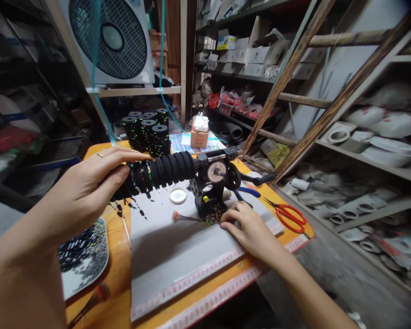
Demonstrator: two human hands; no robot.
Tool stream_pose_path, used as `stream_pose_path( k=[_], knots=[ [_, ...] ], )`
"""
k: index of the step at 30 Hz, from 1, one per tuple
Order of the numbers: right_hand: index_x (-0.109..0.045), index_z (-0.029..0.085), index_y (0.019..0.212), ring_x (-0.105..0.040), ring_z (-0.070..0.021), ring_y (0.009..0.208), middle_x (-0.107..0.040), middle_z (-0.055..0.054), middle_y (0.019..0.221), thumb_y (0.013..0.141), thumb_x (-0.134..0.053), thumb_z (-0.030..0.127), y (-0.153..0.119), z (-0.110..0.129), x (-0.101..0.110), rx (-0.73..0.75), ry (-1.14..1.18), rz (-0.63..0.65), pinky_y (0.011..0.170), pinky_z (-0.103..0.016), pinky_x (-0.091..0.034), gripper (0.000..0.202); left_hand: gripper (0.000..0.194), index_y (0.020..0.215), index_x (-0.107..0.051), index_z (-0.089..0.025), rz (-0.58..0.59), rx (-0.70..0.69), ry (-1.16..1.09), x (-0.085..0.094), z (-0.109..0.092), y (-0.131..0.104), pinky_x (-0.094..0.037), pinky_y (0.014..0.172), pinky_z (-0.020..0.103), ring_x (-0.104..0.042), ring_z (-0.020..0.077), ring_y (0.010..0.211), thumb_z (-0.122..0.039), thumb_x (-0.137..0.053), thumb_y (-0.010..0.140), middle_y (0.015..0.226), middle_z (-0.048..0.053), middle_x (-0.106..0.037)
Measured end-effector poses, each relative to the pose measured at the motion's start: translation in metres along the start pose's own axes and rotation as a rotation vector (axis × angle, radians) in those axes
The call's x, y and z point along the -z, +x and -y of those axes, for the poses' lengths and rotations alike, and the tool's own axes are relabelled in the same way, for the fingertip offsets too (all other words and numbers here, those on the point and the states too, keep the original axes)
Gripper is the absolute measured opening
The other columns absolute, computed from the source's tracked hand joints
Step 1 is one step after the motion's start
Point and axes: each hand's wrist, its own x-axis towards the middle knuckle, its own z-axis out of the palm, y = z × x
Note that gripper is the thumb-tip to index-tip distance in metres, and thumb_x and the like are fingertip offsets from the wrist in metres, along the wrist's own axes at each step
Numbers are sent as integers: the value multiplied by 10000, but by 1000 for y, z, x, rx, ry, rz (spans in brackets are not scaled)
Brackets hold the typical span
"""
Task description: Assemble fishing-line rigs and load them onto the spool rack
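Observation:
My left hand (92, 183) rests over the left end of a ribbed black roller (173, 169), fingers stretched along its top and thumb pressed to its side. Beaded cord bracelets (142, 174) ring the roller, their ends dangling below. The roller juts from a black hand-cranked machine (214, 178). At the machine's base, on the pale board (192, 249), lies a heap of small colourful beads (214, 214). My right hand (243, 224) is at the heap's right edge, fingertips drawn together; what they hold, if anything, is hidden. A brush (185, 216) lies left of the beads.
Red-handled scissors (289, 217) and blue-handled pliers (248, 192) lie to the right. A white tray of dark beads (85, 256) sits at left, near another brush (92, 301). Behind are a round lid (177, 195), black bead-wrapped rolls (149, 130), a small box (199, 132) and a wooden ladder (294, 87).

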Motion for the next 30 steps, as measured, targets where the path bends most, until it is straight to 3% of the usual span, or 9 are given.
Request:
stream_pose_path(
  k=[5, 10, 14, 20, 25, 30],
  knots=[
    [-636, 222, 888, -566, -256, 942, -582, -58, 908, 925, -576, 154, 2, 3, -3, 49, 12, -18, 814, -409, -503, 98, 321, 1228, -608, -249, -14, -39, 73, -1, -2, 2, -411, 1024, 377, -580, 227, 1175, -249, -386, 996, 1262, 43, -639],
    [-534, 212, 915, -605, -220, 801, -605, -59, 871, 967, -438, 124, -2, 17, 2, 110, 94, -136, 702, -364, -530, 140, 304, 1149, -626, -197, -32, -12, 29, -2, -5, 5, -421, 988, 366, -592, 219, 1126, -194, -361, 1001, 1190, 68, -651],
    [-541, 225, 946, -643, -163, 735, -646, -22, 857, 947, -519, 133, 4, 41, 19, 212, 202, -228, 655, -278, -545, 94, 302, 1108, -635, -199, -58, 8, 1, -5, -5, 8, -435, 945, 358, -618, 221, 1069, -142, -376, 964, 1127, 60, -669],
    [-588, 212, 1002, -703, -147, 824, -709, -13, 904, 882, -633, 53, 54, 93, 51, 542, 226, -506, 778, -258, -561, 205, 361, 1033, -679, -179, -80, 72, -27, -6, -6, 13, -449, 866, 341, -635, 206, 965, -57, -376, 879, 1034, 46, -698],
    [-575, 219, 1025, -737, -147, 840, -722, -8, 940, 893, -636, 55, 95, 125, 61, 645, 257, -599, 776, -250, -602, 220, 363, 1006, -692, -202, -71, 151, -120, -6, -4, 16, -461, 847, 334, -639, 192, 947, -69, -377, 884, 1008, 26, -711],
    [-572, 224, 1009, -741, -152, 772, -736, -11, 921, 893, -624, 64, 109, 139, 57, 678, 207, -641, 734, -260, -615, 204, 332, 982, -684, -204, -70, 165, -155, -6, -2, 17, -478, 820, 336, -647, 193, 918, -93, -383, 898, 973, 23, -717]
  ],
)
